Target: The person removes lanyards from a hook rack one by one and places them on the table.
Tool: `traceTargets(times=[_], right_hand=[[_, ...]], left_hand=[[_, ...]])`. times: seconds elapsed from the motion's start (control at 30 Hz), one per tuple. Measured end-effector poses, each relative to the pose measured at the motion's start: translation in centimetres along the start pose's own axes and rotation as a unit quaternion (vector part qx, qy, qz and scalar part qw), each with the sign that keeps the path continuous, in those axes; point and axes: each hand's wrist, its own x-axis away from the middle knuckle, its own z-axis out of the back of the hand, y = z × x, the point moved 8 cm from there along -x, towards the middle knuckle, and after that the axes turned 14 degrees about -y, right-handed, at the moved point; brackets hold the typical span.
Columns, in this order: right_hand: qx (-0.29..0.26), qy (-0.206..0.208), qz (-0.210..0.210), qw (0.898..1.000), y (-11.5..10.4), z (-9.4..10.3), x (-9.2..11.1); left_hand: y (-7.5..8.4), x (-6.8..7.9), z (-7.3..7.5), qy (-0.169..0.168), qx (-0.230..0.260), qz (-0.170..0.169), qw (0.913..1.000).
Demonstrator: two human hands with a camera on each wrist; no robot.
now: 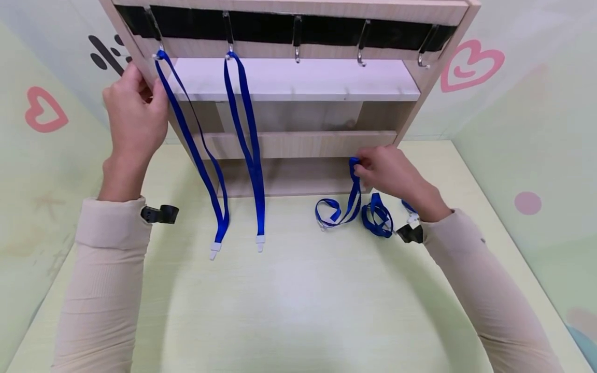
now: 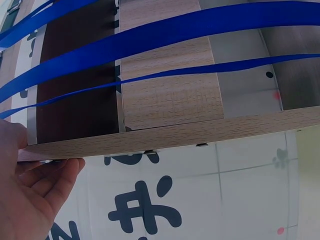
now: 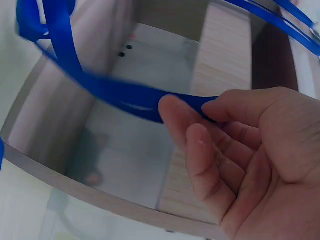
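My left hand (image 1: 135,111) grips the upper left side panel of a wooden rack (image 1: 303,145), thumb in front and fingers behind it, as the left wrist view shows. My right hand (image 1: 394,171) pinches a blue lanyard (image 3: 120,92) between thumb and index finger. That lanyard's top is raised before the rack's lower right part, while its lower loop rests on the table. Two more blue lanyards, one on the leftmost hook (image 1: 223,221) and one on the second (image 1: 258,194), hang with their white clips downward.
A coiled blue lanyard (image 1: 383,231) lies on the pale table (image 1: 289,300) beside the held one. Another lanyard (image 1: 408,206) is partly hidden by my right wrist. Three bare metal hooks, including the middle hook (image 1: 297,39), line the rack's black strip (image 1: 263,27). Patterned walls stand around.
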Motion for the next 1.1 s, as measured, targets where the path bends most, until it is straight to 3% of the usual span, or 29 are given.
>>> traceTargets(times=[0.1,0.23,0.4,0.7,0.87,1.1], right_hand=[[0.025,0.008,0.004,1.0,-0.2,-0.6,-0.5],[0.039,-0.011,0.019,0.999,-0.5,-1.9,-1.2],[0.06,-0.049,0.07,0.995,-1.4,-4.0,-1.7],[0.127,-0.122,0.149,0.973,-2.3,-8.4,-1.6],[0.157,-0.169,0.16,0.96,-2.5,-10.9,-0.9],[0.144,-0.234,0.153,0.949,-2.3,-13.3,0.0]], left_hand=[[0.0,0.0,0.0,0.001,0.001,0.0,1.0],[0.1,0.0,0.1,0.004,0.0,-0.001,1.0],[0.1,-0.1,0.2,0.006,0.003,0.004,1.0],[0.0,-0.2,0.2,0.009,0.003,-0.002,1.0],[-0.1,-0.2,0.1,0.007,0.006,-0.002,1.0],[-0.1,-0.1,0.0,0.003,0.0,0.001,1.0]])
